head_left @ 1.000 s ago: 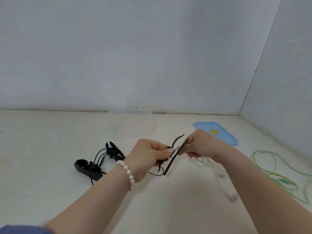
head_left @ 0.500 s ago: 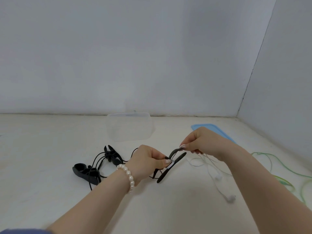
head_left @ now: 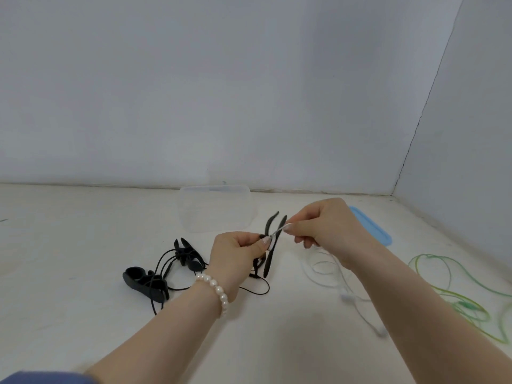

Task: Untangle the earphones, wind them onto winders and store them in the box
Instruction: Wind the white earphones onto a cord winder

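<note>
My left hand (head_left: 239,253) pinches a black winder (head_left: 273,242) held upright above the table, with white cable across its middle. My right hand (head_left: 322,225) pinches the white earphone cable (head_left: 279,229) right at the winder. The rest of the white earphones (head_left: 349,297) trails loose on the table under my right forearm. Black earphones (head_left: 177,270) lie tangled with two more black winders, one at the near left (head_left: 141,282) and one further back (head_left: 188,252). The clear box (head_left: 216,207) stands open behind my hands.
A blue lid (head_left: 372,227) lies at the right behind my right hand. Green earphones (head_left: 457,295) sprawl at the far right. Walls close the table at the back and right.
The winder has turned from slanted to nearly upright in my left hand. My right hand has risen and moved the white cable across the winder.
</note>
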